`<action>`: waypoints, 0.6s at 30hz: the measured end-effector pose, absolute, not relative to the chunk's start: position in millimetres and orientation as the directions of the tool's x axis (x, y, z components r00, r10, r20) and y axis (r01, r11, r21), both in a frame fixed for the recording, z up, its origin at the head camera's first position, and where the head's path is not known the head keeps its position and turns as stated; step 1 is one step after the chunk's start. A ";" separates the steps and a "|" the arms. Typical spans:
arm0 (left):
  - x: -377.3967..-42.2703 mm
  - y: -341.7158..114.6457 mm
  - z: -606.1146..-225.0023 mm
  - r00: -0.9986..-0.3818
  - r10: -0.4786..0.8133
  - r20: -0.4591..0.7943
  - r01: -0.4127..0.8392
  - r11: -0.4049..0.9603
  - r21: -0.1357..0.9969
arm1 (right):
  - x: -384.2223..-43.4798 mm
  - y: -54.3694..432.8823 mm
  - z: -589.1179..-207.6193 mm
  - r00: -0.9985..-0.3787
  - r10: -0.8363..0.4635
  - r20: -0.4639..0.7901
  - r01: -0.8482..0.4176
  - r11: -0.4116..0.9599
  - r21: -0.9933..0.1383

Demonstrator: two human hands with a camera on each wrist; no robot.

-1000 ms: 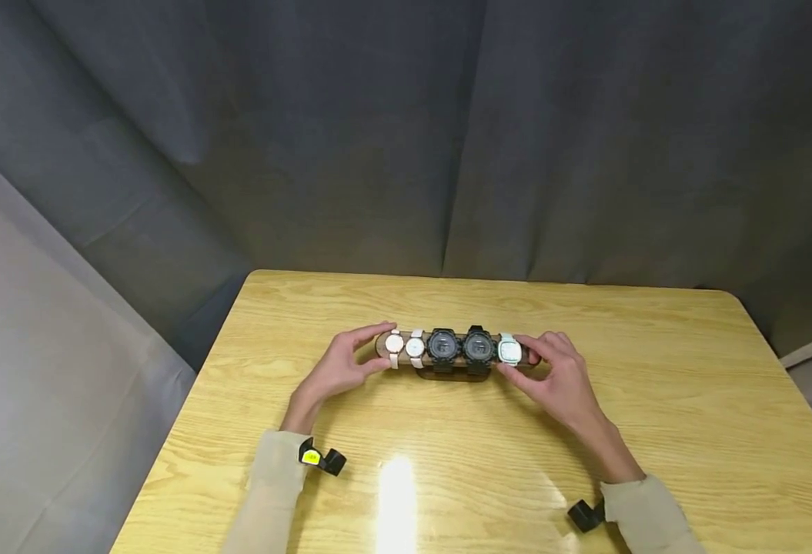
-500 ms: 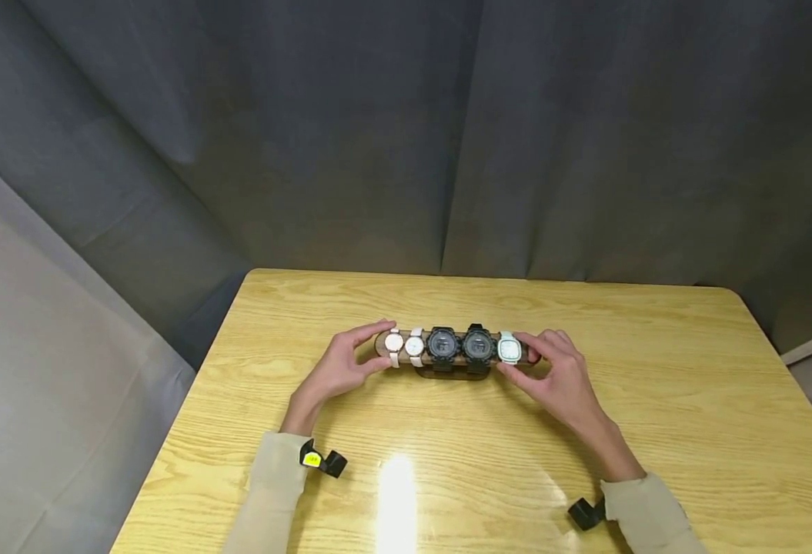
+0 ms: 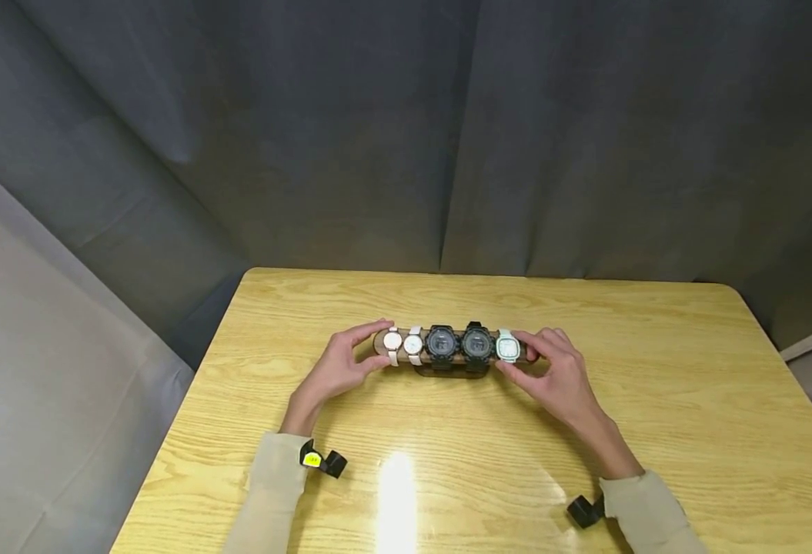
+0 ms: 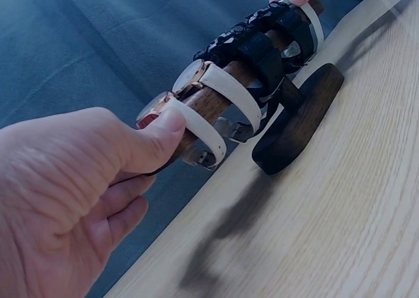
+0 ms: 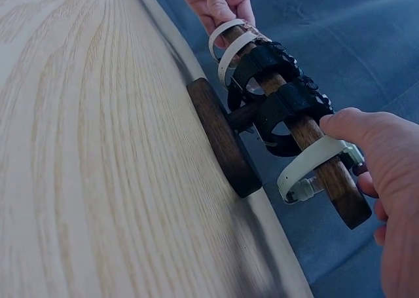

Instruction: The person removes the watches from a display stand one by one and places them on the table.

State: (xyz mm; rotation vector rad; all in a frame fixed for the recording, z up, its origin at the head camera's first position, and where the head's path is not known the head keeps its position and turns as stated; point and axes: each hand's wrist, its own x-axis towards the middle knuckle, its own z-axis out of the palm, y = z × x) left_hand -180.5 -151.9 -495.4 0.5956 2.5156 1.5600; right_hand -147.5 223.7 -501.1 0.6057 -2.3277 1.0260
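A dark wooden watch stand (image 3: 452, 372) stands on the table, its raised crossbar (image 5: 340, 193) carrying a row of watches. Two slim white-strapped watches are at the left, two bulky black watches (image 3: 442, 344) in the middle, and a pale mint watch (image 3: 508, 348) at the right. My left hand (image 3: 342, 360) pinches the outermost white-strapped watch (image 4: 200, 128) at the bar's left end, thumb on its strap. At the other end my right hand (image 3: 559, 377) pinches the mint watch between thumb and fingers. In the right wrist view, its thumb presses near the strap's top; some fingertips are hidden.
The wooden table (image 3: 461, 462) has a bright glare patch near its front. Dark grey curtains (image 3: 350, 154) hang behind its back edge, and a lighter panel (image 3: 52, 385) borders the left. Small black cameras (image 3: 335, 464) sit on both sleeves.
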 end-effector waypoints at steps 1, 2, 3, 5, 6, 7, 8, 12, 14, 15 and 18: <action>-180.3 -151.8 -495.2 -0.916 0.389 0.101 0.264 0.393 0.881 | -147.1 223.7 -501.0 -0.764 -0.187 0.618 -0.583 0.612 -0.535; -180.0 -151.7 -495.0 -0.916 0.388 0.100 0.264 0.397 0.879 | -146.8 223.8 -500.7 -0.763 -0.187 0.618 -0.583 0.611 -0.535; -179.8 -151.7 -494.9 -0.917 0.386 0.100 0.264 0.401 0.877 | -146.5 223.8 -500.6 -0.762 -0.187 0.619 -0.584 0.610 -0.535; -179.3 -151.5 -494.7 -0.918 0.384 0.098 0.264 0.410 0.873 | -146.0 224.1 -500.3 -0.760 -0.188 0.622 -0.587 0.610 -0.533; -179.1 -151.4 -494.8 -0.918 0.385 0.099 0.266 0.410 0.872 | -145.8 224.3 -500.0 -0.759 -0.190 0.622 -0.588 0.610 -0.532; -178.9 -151.3 -494.9 -0.918 0.384 0.102 0.269 0.412 0.871 | -145.7 224.6 -499.8 -0.759 -0.192 0.622 -0.588 0.612 -0.529; -178.7 -151.1 -495.2 -0.918 0.383 0.104 0.271 0.412 0.870 | -145.7 224.9 -499.8 -0.758 -0.194 0.623 -0.589 0.613 -0.526; -178.2 -150.5 -495.5 -0.916 0.386 0.113 0.280 0.411 0.868 | -145.6 225.6 -499.6 -0.755 -0.197 0.625 -0.592 0.615 -0.520; -178.6 -150.0 -495.8 -0.915 0.386 0.117 0.284 0.411 0.866 | -145.4 225.8 -499.5 -0.755 -0.195 0.626 -0.592 0.613 -0.523; -178.8 -150.0 -496.0 -0.914 0.387 0.120 0.287 0.410 0.866 | -145.4 225.8 -499.4 -0.755 -0.194 0.627 -0.593 0.611 -0.525; -179.2 -150.0 -497.1 -0.916 0.382 0.120 0.284 0.408 0.868 | -145.1 225.4 -499.2 -0.756 -0.191 0.626 -0.594 0.603 -0.533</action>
